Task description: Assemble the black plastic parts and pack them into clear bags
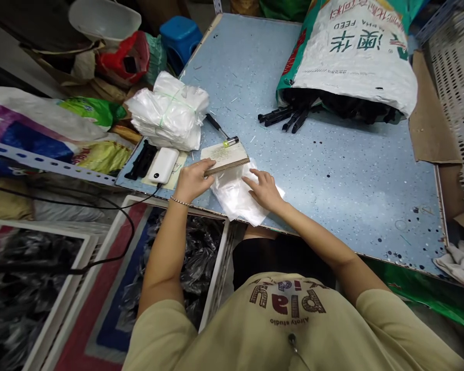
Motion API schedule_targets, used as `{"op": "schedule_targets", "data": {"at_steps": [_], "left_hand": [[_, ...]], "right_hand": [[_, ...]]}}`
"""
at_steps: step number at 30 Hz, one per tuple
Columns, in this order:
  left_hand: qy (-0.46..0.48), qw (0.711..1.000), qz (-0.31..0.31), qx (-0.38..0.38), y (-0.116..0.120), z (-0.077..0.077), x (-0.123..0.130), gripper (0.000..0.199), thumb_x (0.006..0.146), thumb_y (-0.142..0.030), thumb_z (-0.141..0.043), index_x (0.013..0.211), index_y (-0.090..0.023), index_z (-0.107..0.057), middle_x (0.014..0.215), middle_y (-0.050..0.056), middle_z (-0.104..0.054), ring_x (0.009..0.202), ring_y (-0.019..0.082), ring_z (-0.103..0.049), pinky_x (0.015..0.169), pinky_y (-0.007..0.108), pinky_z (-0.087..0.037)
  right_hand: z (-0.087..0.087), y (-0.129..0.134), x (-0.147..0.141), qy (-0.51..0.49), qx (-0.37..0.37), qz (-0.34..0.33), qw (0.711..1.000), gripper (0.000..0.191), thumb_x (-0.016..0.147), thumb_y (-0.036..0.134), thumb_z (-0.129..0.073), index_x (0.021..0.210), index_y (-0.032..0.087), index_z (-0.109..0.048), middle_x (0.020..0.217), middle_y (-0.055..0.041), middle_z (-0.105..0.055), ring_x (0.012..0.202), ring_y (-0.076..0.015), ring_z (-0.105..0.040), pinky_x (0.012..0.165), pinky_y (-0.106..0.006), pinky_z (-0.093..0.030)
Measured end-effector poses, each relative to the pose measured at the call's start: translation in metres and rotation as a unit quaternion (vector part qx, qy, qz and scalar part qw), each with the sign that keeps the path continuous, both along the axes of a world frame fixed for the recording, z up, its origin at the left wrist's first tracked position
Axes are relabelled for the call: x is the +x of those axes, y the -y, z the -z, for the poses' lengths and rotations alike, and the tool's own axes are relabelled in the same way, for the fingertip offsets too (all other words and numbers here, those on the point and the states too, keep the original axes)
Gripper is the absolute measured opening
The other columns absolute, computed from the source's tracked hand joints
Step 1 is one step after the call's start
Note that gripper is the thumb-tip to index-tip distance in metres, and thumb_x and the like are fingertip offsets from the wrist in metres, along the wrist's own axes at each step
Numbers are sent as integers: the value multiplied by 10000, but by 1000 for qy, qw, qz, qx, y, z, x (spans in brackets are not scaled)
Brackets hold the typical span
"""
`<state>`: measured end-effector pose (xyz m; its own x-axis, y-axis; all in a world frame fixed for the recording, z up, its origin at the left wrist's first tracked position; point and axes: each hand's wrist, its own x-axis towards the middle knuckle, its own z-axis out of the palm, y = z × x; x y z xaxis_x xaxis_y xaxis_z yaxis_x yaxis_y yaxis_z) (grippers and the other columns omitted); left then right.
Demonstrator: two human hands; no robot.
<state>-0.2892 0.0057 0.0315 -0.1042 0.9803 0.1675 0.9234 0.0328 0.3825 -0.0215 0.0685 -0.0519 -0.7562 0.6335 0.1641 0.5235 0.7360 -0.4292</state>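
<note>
A flat wooden board rests near the table's front edge, partly over some clear plastic bags. My left hand grips the board's left end, its thumb at the near edge and fingers on top. On the right side of the bags lies my right hand, fingers apart, with nothing held in it. A small hammer with a yellow-and-black head touches the board's far edge, and its black handle points to the back left.
Bundled clear bags and a white power bank sit at left. A large feed sack spills black plastic parts at the back right. Crates of black pieces stand below the table edge.
</note>
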Motion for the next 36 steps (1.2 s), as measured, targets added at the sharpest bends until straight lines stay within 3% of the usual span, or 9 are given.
{"op": "schedule_targets", "data": {"at_steps": [5, 11, 15, 19, 21, 24, 29, 33, 36], "left_hand": [[-3, 1000, -3, 5, 10, 14, 7, 508, 807, -193, -595, 1296, -207, -731, 1422, 70, -699, 1353, 296, -645, 1189, 456, -504], [-6, 1000, -11, -6, 22, 44, 23, 530, 830, -146, -568, 1344, -181, -694, 1507, 108, -629, 1458, 297, -549, 1260, 491, -428], [-15, 998, 0, -62, 38, 65, 26, 558, 854, -130, -546, 1400, -160, -655, 1583, 134, -546, 1539, 303, -442, 1295, 497, -372], [-37, 996, 37, -78, 27, 64, 29, 557, 881, -212, -565, 1434, -207, -633, 1592, 112, -541, 1539, 346, -433, 1310, 587, -298], [-27, 995, 82, -52, -8, 56, 39, 525, 928, -259, -536, 1443, -211, -624, 1571, 105, -568, 1529, 328, -450, 1311, 562, -301], [-13, 989, 137, -45, -97, 40, 69, 507, 976, -289, -513, 1467, -193, -591, 1589, 123, -545, 1537, 297, -437, 1309, 493, -311], [-29, 994, -7, -108, -243, 22, 123, 698, 979, -384, -562, 1547, -9, -407, 1647, 349, -337, 1510, 401, -452, 1214, 504, -401], [-26, 993, -3, -111, -293, 25, 143, 582, 914, -470, -641, 1373, -117, -591, 1333, 271, -673, 1200, 379, -707, 1042, 465, -535], [-41, 997, 12, -61, -332, 19, 151, 620, 840, -363, -713, 1414, -187, -558, 1414, 234, -635, 1372, 388, -587, 1160, 517, -441]], "right_hand": [[11, 3, -2, 41, -2, -67, 997, 466, 1076, 309, -462, 1516, 178, -542, 1617, -151, -500, 1537, -338, -359, 1251, -601, -263], [16, -6, -12, -50, 9, -150, 987, 369, 1047, 370, -518, 1322, 188, -684, 1424, -149, -641, 1392, -341, -473, 1189, -588, -347], [15, 3, 39, -112, 6, -84, 990, 329, 1071, 367, -472, 1169, 199, -737, 1115, -135, -693, 1103, -294, -564, 1011, -519, -464], [19, -6, 107, -149, -17, 22, 988, 309, 1074, 320, -457, 1178, 208, -726, 1047, -121, -682, 1045, -275, -584, 954, -486, -497], [18, -30, 135, -158, -9, 86, 984, 301, 1056, 289, -464, 1209, 206, -710, 1067, -123, -678, 1066, -281, -591, 971, -495, -503], [8, -94, 166, -151, 38, 172, 973, 348, 993, 254, -494, 1283, 188, -674, 1166, -152, -651, 1136, -308, -576, 1034, -539, -486], [-45, -227, 223, -103, 135, 370, 913, 627, 857, 205, -562, 1476, 109, -543, 1432, -246, -485, 1337, -391, -436, 1150, -615, -375], [-82, -306, 280, -38, 156, 466, 870, 819, 730, 59, -551, 1542, 147, -493, 1576, -224, -376, 1446, -414, -312, 1186, -631, -286], [-89, -347, 303, -9, 127, 430, 894, 668, 751, 44, -520, 1399, 158, -639, 1470, -210, -515, 1353, -392, -414, 1151, -598, -331]]}}
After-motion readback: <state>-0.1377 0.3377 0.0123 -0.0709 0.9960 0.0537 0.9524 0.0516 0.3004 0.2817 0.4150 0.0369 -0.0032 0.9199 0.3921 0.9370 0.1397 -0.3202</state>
